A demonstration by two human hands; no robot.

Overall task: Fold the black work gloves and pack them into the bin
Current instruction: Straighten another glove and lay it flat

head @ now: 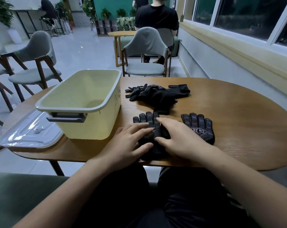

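Left hand (129, 142), right hand (177, 137) flat, fingers straight, pressing glove (149, 122) — bin (90, 127) left (lid (29, 132) beside); glove pile (155, 94) behind.

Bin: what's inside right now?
Nothing shows inside the bin, just bare pale walls and floor. Its near wall hides the strip of floor closest to the camera.

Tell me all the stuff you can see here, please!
bin: one, pale yellow, table's left side
lid: one, clear, left of bin
pressed glove: one, black with dots, under both hands
spare glove: one, black with dots, flat, right of pressed glove
glove pile: one, black, behind those; number unclear
table: one, brown wood
chairs: three, grey, beyond table
seated person: one, black shirt, far back
left hand: flat on pressed glove
right hand: flat on pressed glove
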